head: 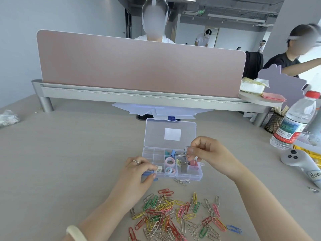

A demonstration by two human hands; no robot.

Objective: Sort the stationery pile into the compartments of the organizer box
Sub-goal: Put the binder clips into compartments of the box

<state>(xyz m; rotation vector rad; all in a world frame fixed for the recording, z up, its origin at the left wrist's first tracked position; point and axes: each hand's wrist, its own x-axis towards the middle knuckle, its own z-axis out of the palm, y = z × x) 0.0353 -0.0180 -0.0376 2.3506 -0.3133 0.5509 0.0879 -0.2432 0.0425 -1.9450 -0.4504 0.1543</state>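
Pinching a metal ring point(186, 149) between thumb and fingertips, the right hand point(206, 153) is over the right half of the box point(198, 177), with clips dangling from the ring into the compartments. Left hand point(137, 173) has its fingers curled, gripping a small white block point(159, 168) at the box's front-left corner. Box is open, with its lid point(156, 131) laid back. Middle compartments hold tape rolls point(169, 161) and teal and blue binder clips point(171, 153); a pink item point(193, 163) sits in a right compartment. Left compartments look empty. A paper clip pile point(173, 216) lies loose on the desk point(69, 153), near the box's front. A few more silver clips point(182, 180) lie just beside the front wall. At far right are a bottle point(295, 122) and a controller point(295, 159).
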